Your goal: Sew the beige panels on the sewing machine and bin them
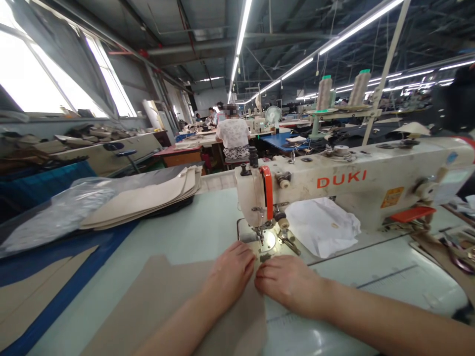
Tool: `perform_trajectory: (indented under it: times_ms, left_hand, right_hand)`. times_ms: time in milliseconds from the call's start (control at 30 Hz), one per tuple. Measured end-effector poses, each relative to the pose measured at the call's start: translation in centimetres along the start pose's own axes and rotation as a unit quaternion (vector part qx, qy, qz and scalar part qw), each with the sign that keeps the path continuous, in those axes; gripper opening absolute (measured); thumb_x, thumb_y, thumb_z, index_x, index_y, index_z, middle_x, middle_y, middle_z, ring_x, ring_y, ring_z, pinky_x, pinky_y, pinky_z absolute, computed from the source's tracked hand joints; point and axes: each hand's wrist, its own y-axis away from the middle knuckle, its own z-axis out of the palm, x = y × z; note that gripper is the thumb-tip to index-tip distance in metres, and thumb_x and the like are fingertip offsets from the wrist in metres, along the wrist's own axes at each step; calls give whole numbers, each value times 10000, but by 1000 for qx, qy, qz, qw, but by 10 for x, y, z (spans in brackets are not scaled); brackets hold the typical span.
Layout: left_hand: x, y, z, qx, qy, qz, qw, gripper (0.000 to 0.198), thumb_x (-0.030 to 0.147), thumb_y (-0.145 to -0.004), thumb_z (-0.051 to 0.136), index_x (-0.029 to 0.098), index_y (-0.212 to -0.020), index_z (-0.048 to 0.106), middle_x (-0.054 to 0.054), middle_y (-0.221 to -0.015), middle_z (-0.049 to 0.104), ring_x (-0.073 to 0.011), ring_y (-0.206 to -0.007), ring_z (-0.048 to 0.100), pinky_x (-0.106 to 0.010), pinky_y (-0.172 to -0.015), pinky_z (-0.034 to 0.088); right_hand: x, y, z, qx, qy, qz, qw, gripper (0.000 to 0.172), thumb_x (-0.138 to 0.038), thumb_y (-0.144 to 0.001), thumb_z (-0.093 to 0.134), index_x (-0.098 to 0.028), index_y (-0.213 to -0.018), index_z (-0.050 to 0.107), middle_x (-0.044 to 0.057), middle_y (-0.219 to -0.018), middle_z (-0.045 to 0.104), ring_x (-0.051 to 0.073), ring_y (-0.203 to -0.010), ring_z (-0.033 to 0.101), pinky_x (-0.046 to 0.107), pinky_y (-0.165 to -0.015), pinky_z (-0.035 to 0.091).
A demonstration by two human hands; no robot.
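A beige-grey fabric panel lies on the pale green sewing table, its narrow end reaching the needle area of a white sewing machine. My left hand rests on the panel with fingers bent and together just before the presser foot. At the panel's right edge, my right hand has its fingers curled in against the material, close beside the left hand. Both thumbs are mostly hidden. The shiny needle plate shows beyond the fingertips.
A crumpled white cloth sits under the machine arm. Stacked cream panels and clear plastic wrap lie at left, above blue material. Scissors are at far right. A seated person works ahead. Thread cones stand behind.
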Motion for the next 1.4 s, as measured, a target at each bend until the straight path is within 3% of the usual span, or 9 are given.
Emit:
perform_trajectory:
  times_ms: [400,1400]
  left_hand:
    - [-2,-1,8,63,-16,48,997,212,133,-899,430,173,-742,567,-24,-743,628,-169,-727,566,-304,-696,504]
    - [-3,1,11,68,4,27,997,208,155,-911,422,166,-761,566,-38,-772,633,-178,-759,557,-319,-731,498]
  right_hand:
    - [-2,1,-2,0,-11,5,1000,128,-180,-915,484,-154,-860,596,22,-820,647,165,-792,548,296,-721,422]
    - [-3,-1,-8,-10,-6,16,1000,138,-194,-914,491,-153,-868,614,26,-833,640,170,-804,546,294,-750,425]
